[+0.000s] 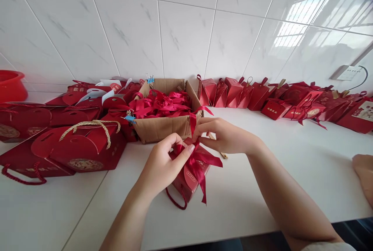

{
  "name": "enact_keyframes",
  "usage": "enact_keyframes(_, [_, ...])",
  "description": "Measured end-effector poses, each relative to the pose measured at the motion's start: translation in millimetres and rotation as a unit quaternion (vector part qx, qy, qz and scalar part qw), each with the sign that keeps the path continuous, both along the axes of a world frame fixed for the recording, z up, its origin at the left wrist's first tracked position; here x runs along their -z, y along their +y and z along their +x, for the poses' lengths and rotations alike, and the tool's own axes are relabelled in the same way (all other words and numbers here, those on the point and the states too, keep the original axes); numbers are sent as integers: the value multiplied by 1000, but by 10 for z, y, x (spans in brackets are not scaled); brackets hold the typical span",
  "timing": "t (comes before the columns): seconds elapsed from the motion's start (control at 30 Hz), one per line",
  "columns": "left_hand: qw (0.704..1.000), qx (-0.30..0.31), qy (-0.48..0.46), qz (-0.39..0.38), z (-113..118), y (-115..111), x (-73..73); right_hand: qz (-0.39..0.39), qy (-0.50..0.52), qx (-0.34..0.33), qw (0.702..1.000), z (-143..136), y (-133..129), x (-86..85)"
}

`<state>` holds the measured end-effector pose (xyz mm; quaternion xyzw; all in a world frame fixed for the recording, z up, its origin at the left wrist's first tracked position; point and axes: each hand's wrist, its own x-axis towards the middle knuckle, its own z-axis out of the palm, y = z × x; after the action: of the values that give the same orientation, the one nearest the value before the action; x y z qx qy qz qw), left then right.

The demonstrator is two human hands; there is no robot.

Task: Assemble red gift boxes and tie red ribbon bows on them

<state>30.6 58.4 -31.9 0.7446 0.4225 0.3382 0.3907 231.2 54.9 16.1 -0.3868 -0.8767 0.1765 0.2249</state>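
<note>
A small red gift box (189,179) with a dark red cord handle lies on the white table in front of me. Red satin ribbon (201,165) is looped on top of it, with its tails hanging over the side. My left hand (166,161) pinches the ribbon between thumb and fingers at the box's upper end. Just right of it, my right hand (223,134) grips another part of the same ribbon, whose end sticks up above the fingers. Part of the box and the ribbon's crossing are hidden behind my fingers.
Behind my hands stands a cardboard box (163,128) of red ribbons with blue binder clips. Red gift boxes (84,150) crowd the left, and more red boxes (233,91) line the tiled wall. A red basin (11,88) is far left; another person's arm (363,175) rests at right.
</note>
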Motion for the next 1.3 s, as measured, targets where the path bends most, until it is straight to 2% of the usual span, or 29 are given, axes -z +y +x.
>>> enact_keyframes(0.1, [1000, -25, 1, 8, 22, 7, 21, -12, 10, -8, 1000, -6, 8, 6])
enact_keyframes(0.23, [1000, -22, 10, 1, 32, 15, 32, -53, 19, -2, 998, -19, 21, 19])
enact_keyframes(0.37, [1000, -19, 23, -3, 14, 16, 22, -41, 33, 27, 998, -29, 56, 42])
enact_keyframes(0.6, [998, -33, 45, 17, 20, 28, 35, -39, 42, 37, 998, -24, 122, 88])
enact_keyframes(0.87, [997, -32, 55, 35, 25, 33, 108, -96, 76, 56, 991, -17, 105, 73])
enact_keyframes(1.03, [996, -23, 61, 55, 28, 24, 108, -99, 77, 81, 989, -6, 116, 91])
enact_keyframes(1.17, [999, -20, 41, 21, 2, 25, 84, -102, 71, 77, 989, -3, 124, 95])
enact_keyframes(1.3, [1000, -20, 6, -17, -13, 32, 51, -90, 65, 35, 993, 0, 106, 77])
